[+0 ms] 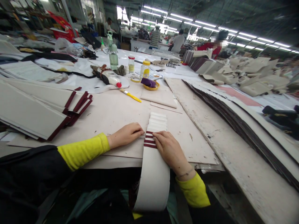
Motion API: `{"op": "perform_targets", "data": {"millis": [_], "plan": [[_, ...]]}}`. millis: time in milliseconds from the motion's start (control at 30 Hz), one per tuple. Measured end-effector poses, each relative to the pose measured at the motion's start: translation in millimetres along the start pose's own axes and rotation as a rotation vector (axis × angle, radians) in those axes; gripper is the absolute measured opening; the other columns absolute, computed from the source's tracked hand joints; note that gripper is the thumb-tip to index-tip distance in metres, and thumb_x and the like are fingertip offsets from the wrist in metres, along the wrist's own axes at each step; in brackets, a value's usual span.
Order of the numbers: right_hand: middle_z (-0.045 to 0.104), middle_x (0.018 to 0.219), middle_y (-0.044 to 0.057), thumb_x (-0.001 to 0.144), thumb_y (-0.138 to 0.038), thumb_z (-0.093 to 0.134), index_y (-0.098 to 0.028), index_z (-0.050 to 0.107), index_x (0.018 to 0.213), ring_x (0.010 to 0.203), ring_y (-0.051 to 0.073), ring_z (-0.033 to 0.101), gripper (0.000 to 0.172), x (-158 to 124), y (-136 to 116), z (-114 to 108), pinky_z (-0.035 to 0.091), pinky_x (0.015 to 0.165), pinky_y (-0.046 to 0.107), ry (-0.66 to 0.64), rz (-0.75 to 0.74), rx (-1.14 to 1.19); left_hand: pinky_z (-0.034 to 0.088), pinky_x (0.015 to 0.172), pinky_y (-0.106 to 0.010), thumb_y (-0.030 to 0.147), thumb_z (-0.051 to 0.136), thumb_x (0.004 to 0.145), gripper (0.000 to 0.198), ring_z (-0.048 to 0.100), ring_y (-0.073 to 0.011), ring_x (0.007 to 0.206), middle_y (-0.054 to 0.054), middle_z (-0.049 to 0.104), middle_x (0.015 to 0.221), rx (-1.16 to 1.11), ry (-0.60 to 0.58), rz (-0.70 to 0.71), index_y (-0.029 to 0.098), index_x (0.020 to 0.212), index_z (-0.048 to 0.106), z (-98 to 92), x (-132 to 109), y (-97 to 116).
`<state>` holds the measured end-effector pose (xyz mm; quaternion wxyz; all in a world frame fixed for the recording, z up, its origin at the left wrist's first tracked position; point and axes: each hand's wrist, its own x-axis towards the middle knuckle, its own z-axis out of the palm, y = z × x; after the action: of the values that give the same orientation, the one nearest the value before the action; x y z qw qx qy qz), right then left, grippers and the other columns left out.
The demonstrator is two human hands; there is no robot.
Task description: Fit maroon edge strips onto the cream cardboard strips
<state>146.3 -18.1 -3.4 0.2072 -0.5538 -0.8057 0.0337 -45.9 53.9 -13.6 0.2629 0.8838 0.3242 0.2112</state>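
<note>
A stack of long pale strips [154, 168], overlapping in steps, lies on the board before me and hangs in a curve over the table's front edge. Several dark red edges [150, 141] cross it, with white ends fanned out beyond them. My right hand [169, 149] is on the stack's right side, thumb and fingertips closed at a dark red edge. On the other side, my left hand [128, 133] has its fingers drawn together close to the stack's left edge. Whether it pinches anything is hidden.
More pale panels with dark red edges [35, 109] are piled at left. A yellow-handled brush [130, 95], a yellow basket [151, 88] with purple cloth and a jar [145, 70] stand farther back. A long stack of dark-edged sheets [233, 124] lies right. People work beyond.
</note>
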Motion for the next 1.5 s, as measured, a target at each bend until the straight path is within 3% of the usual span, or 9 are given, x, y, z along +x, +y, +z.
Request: {"op": "perform_targets", "data": {"millis": [133, 267, 500, 633, 833, 967, 1100, 1333, 1500], "plan": [[0.062, 0.094, 0.006, 0.086, -0.022, 0.042, -0.018, 0.062, 0.098, 0.091, 0.02, 0.054, 0.024, -3, 2, 4, 0.045, 0.084, 0.035, 0.082, 0.04, 0.077, 0.038, 0.062, -0.024, 0.039, 0.04, 0.084, 0.03, 0.051, -0.0135, 0.067, -0.002, 0.058, 0.072, -0.007, -0.02, -0.244, 0.014, 0.076, 0.056, -4.6, 27, -2], [0.063, 0.096, 0.006, 0.086, -0.023, 0.042, -0.018, 0.062, 0.099, 0.092, 0.019, 0.055, 0.025, -6, 3, 6, 0.045, 0.085, 0.035, 0.108, 0.049, 0.129, 0.033, 0.055, -0.023, 0.048, 0.045, 0.078, 0.036, 0.048, -0.0133, 0.059, -0.001, 0.056, 0.064, 0.044, -0.125, -0.331, 0.014, 0.071, 0.055, -3.2, 55, -4], [0.063, 0.097, 0.006, 0.085, -0.023, 0.042, -0.02, 0.062, 0.1, 0.094, 0.018, 0.055, 0.025, -10, 3, 7, 0.044, 0.087, 0.034, 0.154, 0.067, 0.164, 0.035, 0.055, -0.021, 0.042, 0.048, 0.077, 0.028, 0.044, -0.0099, 0.057, 0.002, 0.051, 0.062, -0.166, -0.114, -0.221, 0.014, 0.071, 0.052, -1.9, 61, 6], [0.064, 0.096, 0.007, 0.085, -0.023, 0.043, -0.018, 0.063, 0.096, 0.092, 0.018, 0.055, 0.024, -12, 3, 7, 0.044, 0.086, 0.032, 0.197, 0.097, 0.183, 0.04, 0.06, -0.021, 0.044, 0.035, 0.083, 0.038, 0.051, -0.0117, 0.068, -0.002, 0.06, 0.084, -0.267, -0.182, -0.266, 0.014, 0.091, 0.056, -7.1, 63, 19], [0.063, 0.095, 0.005, 0.085, -0.022, 0.042, -0.02, 0.062, 0.09, 0.09, 0.018, 0.055, 0.021, -13, 2, 7, 0.043, 0.085, 0.033, 0.205, 0.113, 0.183, 0.041, 0.08, -0.021, 0.024, 0.052, 0.075, 0.046, 0.055, -0.0157, 0.093, -0.008, 0.059, 0.111, -0.038, -0.344, -0.2, 0.011, 0.119, 0.047, -1.7, 85, 36], [0.061, 0.088, 0.006, 0.083, -0.024, 0.045, -0.02, 0.06, 0.084, 0.088, 0.02, 0.053, 0.015, -13, 4, 4, 0.042, 0.081, 0.035, 0.221, 0.182, 0.132, 0.039, 0.088, -0.025, 0.017, 0.054, 0.072, 0.042, 0.053, -0.018, 0.102, -0.008, 0.057, 0.115, 0.095, -0.413, -0.082, 0.012, 0.114, 0.052, 10.5, 95, 36], [0.06, 0.088, 0.005, 0.081, -0.027, 0.05, -0.02, 0.057, 0.086, 0.088, 0.019, 0.052, 0.011, -16, 15, 3, 0.042, 0.081, 0.035, 0.191, 0.159, 0.199, 0.039, 0.088, -0.025, 0.014, 0.054, 0.072, 0.038, 0.053, -0.0184, 0.1, -0.008, 0.058, 0.111, 0.141, -0.369, 0.001, 0.011, 0.11, 0.055, 18.7, 93, 31], [0.053, 0.106, 0.012, 0.073, -0.045, 0.058, -0.016, 0.042, 0.116, 0.101, 0.024, 0.048, 0.054, -24, 33, 15, 0.04, 0.088, 0.044, 0.326, 0.306, 0.244, 0.039, 0.087, -0.025, 0.013, 0.047, 0.079, 0.028, 0.051, -0.0165, 0.096, -0.007, 0.058, 0.1, 0.198, -0.189, 0.159, 0.013, 0.105, 0.058, 24.1, 78, 34], [0.048, 0.119, 0.016, 0.072, -0.048, 0.057, -0.013, 0.03, 0.128, 0.111, 0.025, 0.044, 0.071, -24, 35, 18, 0.036, 0.094, 0.045, 0.268, 0.334, 0.278, 0.039, 0.084, -0.027, 0.019, 0.044, 0.085, 0.024, 0.051, -0.0173, 0.093, -0.007, 0.057, 0.095, 0.308, -0.153, 0.238, 0.014, 0.102, 0.06, 27.9, 73, 33]]}}
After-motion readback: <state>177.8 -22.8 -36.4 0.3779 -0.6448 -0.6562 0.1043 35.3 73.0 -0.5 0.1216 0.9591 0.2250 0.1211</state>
